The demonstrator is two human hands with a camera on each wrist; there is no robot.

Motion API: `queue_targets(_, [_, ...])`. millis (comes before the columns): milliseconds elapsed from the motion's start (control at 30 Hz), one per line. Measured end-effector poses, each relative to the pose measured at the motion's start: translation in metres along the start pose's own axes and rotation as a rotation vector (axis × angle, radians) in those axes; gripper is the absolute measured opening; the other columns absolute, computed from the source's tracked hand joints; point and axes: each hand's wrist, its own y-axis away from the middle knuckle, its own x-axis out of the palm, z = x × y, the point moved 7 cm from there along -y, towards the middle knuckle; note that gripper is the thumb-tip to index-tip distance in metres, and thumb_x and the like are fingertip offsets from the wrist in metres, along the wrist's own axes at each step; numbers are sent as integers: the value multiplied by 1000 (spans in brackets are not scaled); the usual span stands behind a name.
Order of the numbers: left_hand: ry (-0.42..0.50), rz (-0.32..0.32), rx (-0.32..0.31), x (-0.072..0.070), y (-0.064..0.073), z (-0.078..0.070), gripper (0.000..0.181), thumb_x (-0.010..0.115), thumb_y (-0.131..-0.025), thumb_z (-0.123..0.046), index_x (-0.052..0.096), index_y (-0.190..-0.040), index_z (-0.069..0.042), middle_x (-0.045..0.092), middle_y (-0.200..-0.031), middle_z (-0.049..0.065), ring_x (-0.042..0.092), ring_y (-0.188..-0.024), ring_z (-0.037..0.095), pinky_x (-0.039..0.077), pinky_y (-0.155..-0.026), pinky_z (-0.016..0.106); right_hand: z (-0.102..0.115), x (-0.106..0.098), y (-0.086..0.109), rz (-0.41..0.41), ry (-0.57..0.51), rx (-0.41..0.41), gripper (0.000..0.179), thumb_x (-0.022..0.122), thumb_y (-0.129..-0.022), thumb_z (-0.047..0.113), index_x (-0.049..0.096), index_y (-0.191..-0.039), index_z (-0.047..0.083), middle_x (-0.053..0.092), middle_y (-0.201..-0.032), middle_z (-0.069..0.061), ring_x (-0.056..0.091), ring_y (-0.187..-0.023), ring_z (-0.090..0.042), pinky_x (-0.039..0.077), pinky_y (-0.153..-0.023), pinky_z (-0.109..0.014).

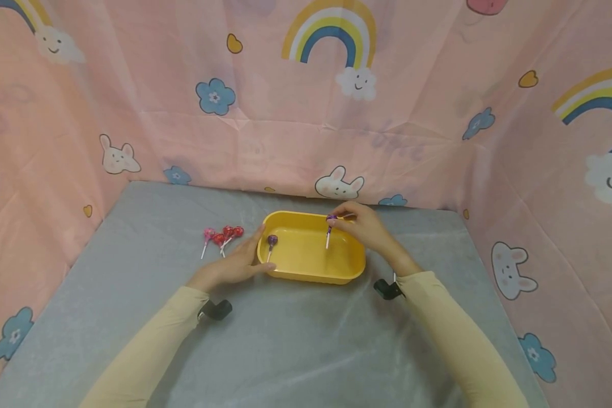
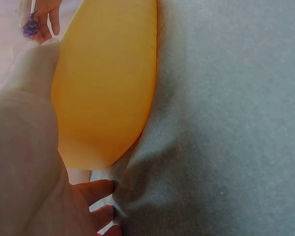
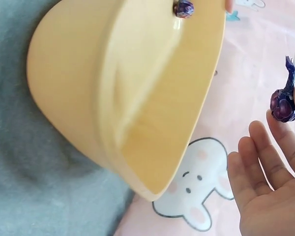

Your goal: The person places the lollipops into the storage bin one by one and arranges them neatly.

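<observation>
A yellow plastic tub (image 1: 311, 279) rests on the grey cloth. My left hand (image 1: 237, 262) grips its left end, thumb at the front rim and fingers along the outer side. Over the tub's right part, my right hand (image 1: 359, 226) pinches a purple-wrapped lollipop (image 3: 284, 105) by its head between thumb and index finger; the white stick points down, and the other fingers are spread. Another purple lollipop (image 1: 272, 240) leans inside the tub at the left, its stick toward the front. In the left wrist view, the held lollipop (image 2: 31, 29) shows beyond my left thumb.
Left of the tub, a pink lollipop (image 1: 209, 233) and several red lollipops (image 1: 228, 231) lie close together on the grey cloth (image 1: 296, 340). A pink patterned curtain (image 1: 265, 147) stands behind the tub and along both sides.
</observation>
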Motion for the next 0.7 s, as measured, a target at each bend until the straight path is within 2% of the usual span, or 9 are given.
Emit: queue_targets(700, [10,5,-6,-2,2,-3,109,58,-90,-64,-17,-158,-23,4,-169,13,12,-155,39,15,-125,57,20,18,-22,59,-41,-60,21,67,-95,30,70,-107,13,67,-112,-4,59,-112,-23,49,-106,-44])
